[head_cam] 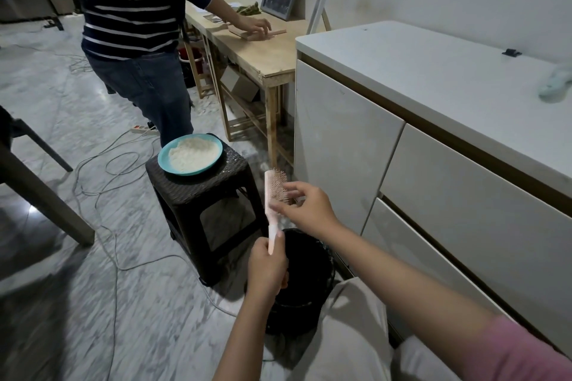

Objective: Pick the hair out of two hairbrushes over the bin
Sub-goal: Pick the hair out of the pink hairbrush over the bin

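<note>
A pink hairbrush [273,192] stands upright above a black bin [305,269] on the floor. My left hand [267,263] grips its handle from below. My right hand [305,207] reaches in from the right, its fingers pinching at the bristles on the brush head. Any hair between the fingers is too small to make out. A pale blurred object [554,83], maybe a second brush, lies on the white counter at the far right.
A dark woven stool [204,207] holding a teal plate of rice [190,154] stands left of the bin. White cabinets [433,164] are on the right. A person in a striped top [136,25] stands at a wooden table [263,52]. Cables trail over the marble floor.
</note>
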Demonstrator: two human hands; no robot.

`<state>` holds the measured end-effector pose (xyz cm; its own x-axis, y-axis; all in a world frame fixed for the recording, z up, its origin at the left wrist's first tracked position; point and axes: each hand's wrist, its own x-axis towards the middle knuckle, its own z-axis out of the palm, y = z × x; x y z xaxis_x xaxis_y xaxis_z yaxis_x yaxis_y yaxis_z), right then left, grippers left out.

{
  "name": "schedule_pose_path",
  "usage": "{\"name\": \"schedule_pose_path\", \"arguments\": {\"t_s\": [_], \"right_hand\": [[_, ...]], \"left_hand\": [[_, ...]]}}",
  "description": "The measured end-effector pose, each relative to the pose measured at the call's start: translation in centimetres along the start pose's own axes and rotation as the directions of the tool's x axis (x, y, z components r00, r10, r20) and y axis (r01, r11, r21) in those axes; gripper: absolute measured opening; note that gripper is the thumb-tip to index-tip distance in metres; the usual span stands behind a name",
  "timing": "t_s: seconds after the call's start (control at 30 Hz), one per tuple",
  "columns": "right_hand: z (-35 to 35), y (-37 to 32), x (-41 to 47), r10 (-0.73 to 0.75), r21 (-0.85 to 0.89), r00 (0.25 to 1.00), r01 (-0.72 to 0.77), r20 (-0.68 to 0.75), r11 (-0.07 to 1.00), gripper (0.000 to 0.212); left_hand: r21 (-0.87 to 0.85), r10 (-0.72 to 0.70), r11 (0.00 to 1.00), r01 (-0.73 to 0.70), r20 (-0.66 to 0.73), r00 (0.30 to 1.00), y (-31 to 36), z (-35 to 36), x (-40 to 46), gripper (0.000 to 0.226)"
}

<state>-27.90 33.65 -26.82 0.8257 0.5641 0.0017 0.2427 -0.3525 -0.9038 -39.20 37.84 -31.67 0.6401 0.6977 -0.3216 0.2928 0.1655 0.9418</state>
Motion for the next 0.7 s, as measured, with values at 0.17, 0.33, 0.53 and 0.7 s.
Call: {"name": "schedule_pose_path", "arguments": {"t_s": [0.17, 0.33, 0.53, 0.7], "right_hand": [[1.2, -0.1, -0.3, -0.015, 0.022, 0.997, 0.017, -0.071, 1.000, 0.038], [1.0, -0.3, -0.6, -0.039, 0.029, 0.990, 0.043, -0.134, 0.999, 0.018], [0.3, 0.1, -0.1, -0.054, 0.000, 0.988, 0.055, -0.146, 0.998, 0.006], [0.3, 0.6, -0.1, -0.052, -0.004, 0.978, 0.052, -0.204, 0.999, 0.008]], "left_hand": [[0.181, 0.137, 0.976, -0.119, -0.091, 0.986, -0.4, 0.7, -0.7, 0.031], [0.252, 0.202, 0.953, -0.167, -0.122, 0.972, -0.1, 0.8, -1.1, 0.029], [0.219, 0.186, 0.962, -0.164, -0.082, 0.979, -0.4, 0.6, -0.9, 0.032], [0.006, 0.047, 0.999, -0.047, -0.018, 0.999, 0.0, 0.6, -0.8, 0.032]]}}
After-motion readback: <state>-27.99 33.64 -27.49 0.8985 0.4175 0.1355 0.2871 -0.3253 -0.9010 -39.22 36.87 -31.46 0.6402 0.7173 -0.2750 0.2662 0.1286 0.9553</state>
